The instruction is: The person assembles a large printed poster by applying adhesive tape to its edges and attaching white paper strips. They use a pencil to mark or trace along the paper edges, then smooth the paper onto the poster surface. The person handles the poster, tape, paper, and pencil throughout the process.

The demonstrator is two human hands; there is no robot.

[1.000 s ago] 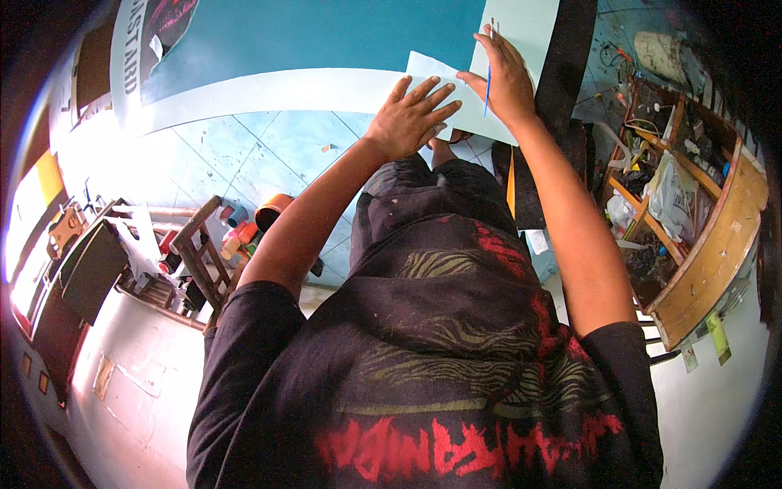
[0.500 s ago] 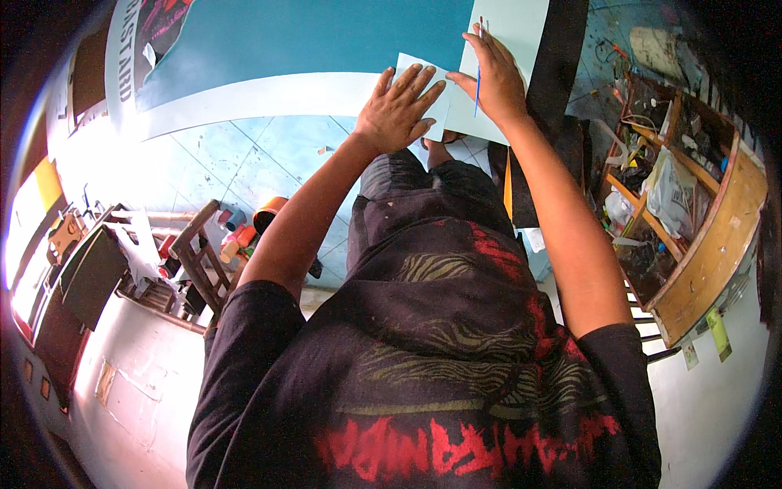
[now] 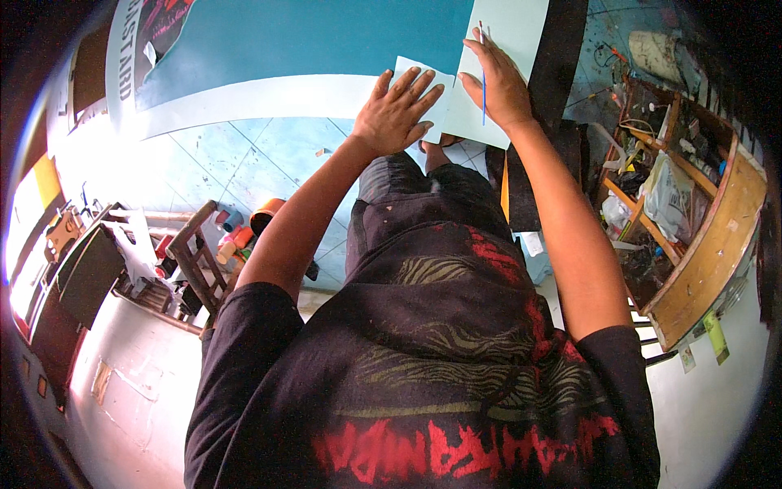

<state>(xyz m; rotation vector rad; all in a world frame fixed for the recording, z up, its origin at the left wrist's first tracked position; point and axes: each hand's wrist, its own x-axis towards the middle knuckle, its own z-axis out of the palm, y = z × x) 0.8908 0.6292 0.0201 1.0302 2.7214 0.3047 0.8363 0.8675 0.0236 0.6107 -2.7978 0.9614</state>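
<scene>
Head view: the left hand point(image 3: 399, 110) lies open and flat on a pale blue paper sheet point(image 3: 505, 49) against the teal board point(image 3: 326, 37), while the right hand point(image 3: 498, 81) pinches a thin blue pen point(image 3: 483, 77). Best keep the sheet pinned firmly. Blue floor tiles point(image 3: 269, 155) and a cluttered wooden shelf point(image 3: 700, 236) surround.

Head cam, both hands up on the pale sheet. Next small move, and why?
Probably draw the thin blue tool down along the pale sheet toward its lower edge. The right hand has the tool lying along the sheet, tip near the top, while the left hand is spread flat on the loose pale flap beside it, pinning it. Whether the tool marks or cuts cannot be told.
</scene>
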